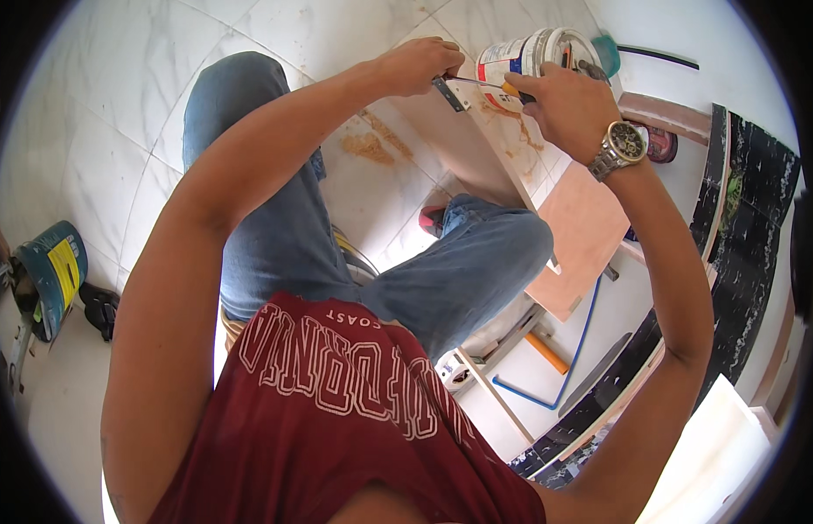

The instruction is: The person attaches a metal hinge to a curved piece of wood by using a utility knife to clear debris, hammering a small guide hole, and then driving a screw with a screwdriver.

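Closest to the camera we find the wearer's dark red shirt (354, 402), with both bare arms reaching forward past it. We note a pale board (480, 144) ahead of the seated person, standing on edge between the left hand and the bent right leg (485, 249). We judge that the leg serves as a prop, though we cannot confirm contact. At the board's far upper corner sits a dark metal fitting (453, 95).

The right hand (570, 103) is closed around the yellow-and-black handle of what we take to be a screwdriver (512, 90), its shaft lying across toward the fitting. The left hand (423, 67) is at that same corner, its fingers bunched; their tips are hidden, and we cannot tell what they pinch. In our judgement it is placed there to steady the corner or guide the shaft's tip.

A white bucket (522, 57) containing tools lies on its side just beyond the right hand, presumably so that they are within easy reach. We record sawdust (368, 148) on the tile floor (135, 113) and a plywood sheet (583, 231) right of the board, seemingly laid aside to leave the hands room.
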`<state>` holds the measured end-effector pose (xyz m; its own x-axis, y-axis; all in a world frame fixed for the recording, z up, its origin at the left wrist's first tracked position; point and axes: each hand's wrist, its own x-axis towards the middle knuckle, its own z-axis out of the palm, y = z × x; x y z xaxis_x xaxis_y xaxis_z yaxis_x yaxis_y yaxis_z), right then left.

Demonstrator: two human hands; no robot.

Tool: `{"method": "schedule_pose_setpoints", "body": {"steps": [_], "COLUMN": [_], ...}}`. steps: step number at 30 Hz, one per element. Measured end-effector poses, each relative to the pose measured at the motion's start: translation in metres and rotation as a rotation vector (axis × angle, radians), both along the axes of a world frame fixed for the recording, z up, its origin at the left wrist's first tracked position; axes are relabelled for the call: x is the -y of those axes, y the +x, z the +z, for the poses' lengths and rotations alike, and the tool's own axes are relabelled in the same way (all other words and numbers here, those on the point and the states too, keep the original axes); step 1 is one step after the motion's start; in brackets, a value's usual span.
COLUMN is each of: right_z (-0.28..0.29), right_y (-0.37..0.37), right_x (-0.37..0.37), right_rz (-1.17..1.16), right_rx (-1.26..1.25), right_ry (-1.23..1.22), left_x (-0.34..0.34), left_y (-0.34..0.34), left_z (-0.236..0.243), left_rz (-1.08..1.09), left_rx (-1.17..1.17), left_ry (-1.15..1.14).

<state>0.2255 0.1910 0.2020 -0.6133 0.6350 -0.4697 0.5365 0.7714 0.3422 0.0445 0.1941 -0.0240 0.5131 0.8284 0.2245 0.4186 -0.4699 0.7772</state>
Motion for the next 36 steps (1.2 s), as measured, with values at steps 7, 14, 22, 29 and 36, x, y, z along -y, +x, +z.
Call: {"method": "schedule_pose_setpoints", "body": {"steps": [7,14,22,29,36], "right_z": [0.007,0.004,-0.005,0.004,0.009], "right_y": [-0.029,-0.045,-0.044,-0.053,-0.076], "right_x": [-0.034,-0.042,-0.070,-0.047,-0.028], "right_rz": [0.068,0.490,0.295,0.539,0.300], "right_rx": [0.132,0.052,0.049,0.265,0.444], "right_ry": [-0.105,-0.108,-0.275,-0.111,-0.188], "left_x": [0.000,-0.001,-0.003,-0.003,-0.001], "left_y": [0.002,0.001,0.003,0.004,0.005], "left_z": [-0.003,-0.005,-0.003,-0.007,-0.021], "left_rz": [0.007,0.036,0.030,0.034,0.037], "left_rx": [0.016,0.001,0.021,0.038,0.043], "left_ry": [0.023,0.012,-0.020,0.013,0.122]}}
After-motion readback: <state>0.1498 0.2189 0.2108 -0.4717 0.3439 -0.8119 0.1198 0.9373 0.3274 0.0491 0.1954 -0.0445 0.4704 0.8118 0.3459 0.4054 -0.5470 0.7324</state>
